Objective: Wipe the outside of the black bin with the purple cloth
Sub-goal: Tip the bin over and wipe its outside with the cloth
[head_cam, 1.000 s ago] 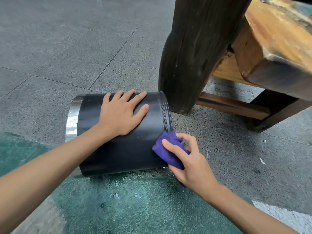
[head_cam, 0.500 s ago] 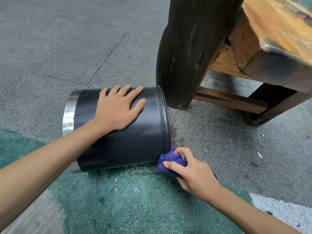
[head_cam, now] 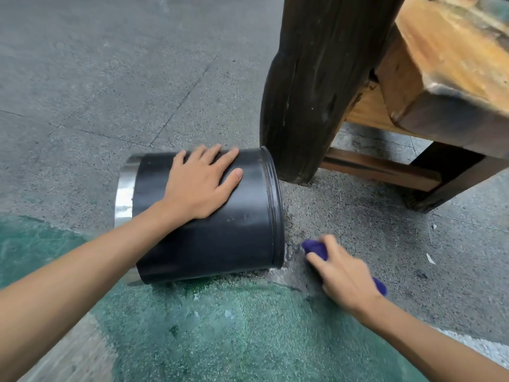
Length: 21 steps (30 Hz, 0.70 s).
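Grey stone floor [head_cam: 96,78], green patch | wooden bench [head_cam: 440,78] | left hand [head_cam: 201,186] flat on black bin [head_cam: 220,238] | right hand [head_cam: 341,277] gripping purple cloth [head_cam: 316,248]

Black bin [head_cam: 220,232], silver rim [head_cam: 125,188]; purple cloth [head_cam: 316,248]; green-stained floor [head_cam: 234,326].

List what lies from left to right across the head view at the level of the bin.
Metal rim → left hand flat on the black bin → purple cloth gripped by the right hand → dark bench foot.
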Motion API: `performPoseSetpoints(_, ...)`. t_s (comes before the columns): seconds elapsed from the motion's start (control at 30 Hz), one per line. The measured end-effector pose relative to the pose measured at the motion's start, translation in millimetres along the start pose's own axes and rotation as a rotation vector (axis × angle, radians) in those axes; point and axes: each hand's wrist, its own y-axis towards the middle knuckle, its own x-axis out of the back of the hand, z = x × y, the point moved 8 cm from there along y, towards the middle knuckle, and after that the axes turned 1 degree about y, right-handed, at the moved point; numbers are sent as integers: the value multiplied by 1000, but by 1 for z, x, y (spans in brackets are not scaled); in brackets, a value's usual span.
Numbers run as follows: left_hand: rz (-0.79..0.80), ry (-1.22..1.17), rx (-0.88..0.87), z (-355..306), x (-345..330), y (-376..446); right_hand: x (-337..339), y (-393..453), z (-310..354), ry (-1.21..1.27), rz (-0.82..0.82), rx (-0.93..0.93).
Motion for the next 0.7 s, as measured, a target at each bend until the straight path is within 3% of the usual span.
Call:
performPoseSetpoints(0.13,77,-178,-137,18,13,-11,38,2,-33,62,-73,-160)
performPoseSetpoints(0.2,96,-143,-147,44,19,-22,52,4,-40,132,-132,-216)
performPoseSetpoints(0.3,94,-118,-6,101,27,-39,70,10,-47,211,-220,-240)
performPoseSetpoints(0.4,48,-243,255,158,29,-62,82,20,-48,314,-247,-239)
performPoseSetpoints(0.5,-17,-535,515,192,14,-87,94,40,-38,436,-270,-166)
performPoseSetpoints(0.57,-20,-860,624,191,-2,-92,102,50,-32,473,-287,-141)
performPoseSetpoints(0.63,-15,-1132,652,180,-10,-92,112,60,-19,504,-323,-87)
performPoseSetpoints(0.7,-31,-1216,621,168,-11,-89,123,68,-6,532,-354,-42)
